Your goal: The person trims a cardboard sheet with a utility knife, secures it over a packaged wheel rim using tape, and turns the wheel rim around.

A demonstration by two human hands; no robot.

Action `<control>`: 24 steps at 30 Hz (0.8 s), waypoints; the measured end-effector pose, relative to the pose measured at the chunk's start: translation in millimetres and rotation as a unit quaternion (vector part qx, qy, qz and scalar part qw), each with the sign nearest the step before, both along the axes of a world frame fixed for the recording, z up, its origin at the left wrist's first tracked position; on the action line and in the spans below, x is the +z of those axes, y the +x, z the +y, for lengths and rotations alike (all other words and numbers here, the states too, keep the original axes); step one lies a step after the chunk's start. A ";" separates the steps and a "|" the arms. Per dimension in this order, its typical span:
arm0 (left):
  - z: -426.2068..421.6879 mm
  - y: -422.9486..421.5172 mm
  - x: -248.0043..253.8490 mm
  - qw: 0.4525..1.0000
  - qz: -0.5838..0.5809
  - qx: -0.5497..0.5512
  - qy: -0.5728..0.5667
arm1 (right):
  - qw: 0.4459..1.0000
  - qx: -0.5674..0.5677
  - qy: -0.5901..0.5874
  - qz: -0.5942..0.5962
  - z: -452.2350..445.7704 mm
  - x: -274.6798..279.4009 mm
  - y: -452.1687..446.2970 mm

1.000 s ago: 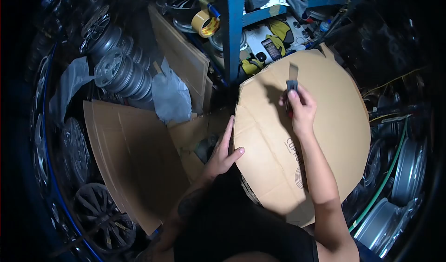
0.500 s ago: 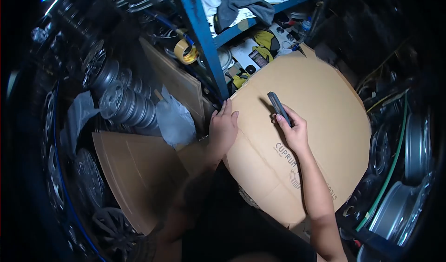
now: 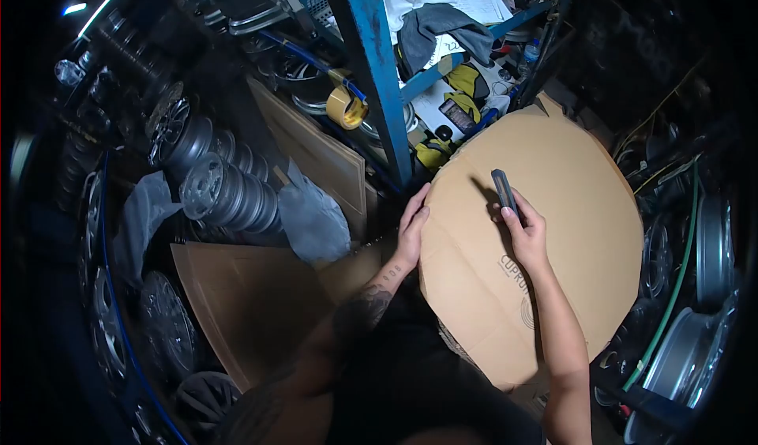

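Observation:
My right hand (image 3: 523,228) is closed around a dark grey box cutter (image 3: 503,189), held just above a large brown cardboard sheet (image 3: 568,192). The cutter points up and left, and its shadow falls on the board. Whether a blade is out, I cannot tell. My left hand (image 3: 410,228) rests against the sheet's left edge, fingers stretched along it and thumb near the surface. The sheet has a roughly rounded outline with cut corners, a crease down its left part and dark printed lettering, partly hidden by my right forearm.
A blue metal shelf post (image 3: 371,74) rises behind the sheet, with a tape roll (image 3: 346,108) hanging beside it. Silver wheel rims (image 3: 229,192) are stacked at left; more rims (image 3: 679,358) stand at right. Another cardboard piece (image 3: 245,303) leans at lower left. A phone (image 3: 456,115) lies on the shelf.
The view has shifted, so most things appear farther right and lower. My left hand has slid from the sheet's surface to its edge. The box cutter stays in my right hand.

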State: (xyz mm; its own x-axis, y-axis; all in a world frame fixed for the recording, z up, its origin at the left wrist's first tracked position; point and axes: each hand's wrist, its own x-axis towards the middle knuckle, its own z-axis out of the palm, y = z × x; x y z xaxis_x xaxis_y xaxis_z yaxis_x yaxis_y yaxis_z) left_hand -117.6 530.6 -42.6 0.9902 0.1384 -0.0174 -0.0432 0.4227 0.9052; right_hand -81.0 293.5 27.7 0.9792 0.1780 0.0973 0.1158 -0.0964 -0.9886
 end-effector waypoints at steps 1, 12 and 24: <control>0.4 -1.1 0.8 0.999 0.002 -0.016 -0.039 | 0.998 -0.014 -0.057 -0.025 3.0 4.2 -1.5; 198.8 151.8 77.1 0.912 -0.082 0.227 0.331 | 0.835 -0.061 -0.532 -0.126 28.3 43.6 -45.3; 177.8 74.8 237.8 0.882 -0.082 -0.005 0.463 | 0.940 0.054 -0.302 -0.149 94.5 91.0 -55.0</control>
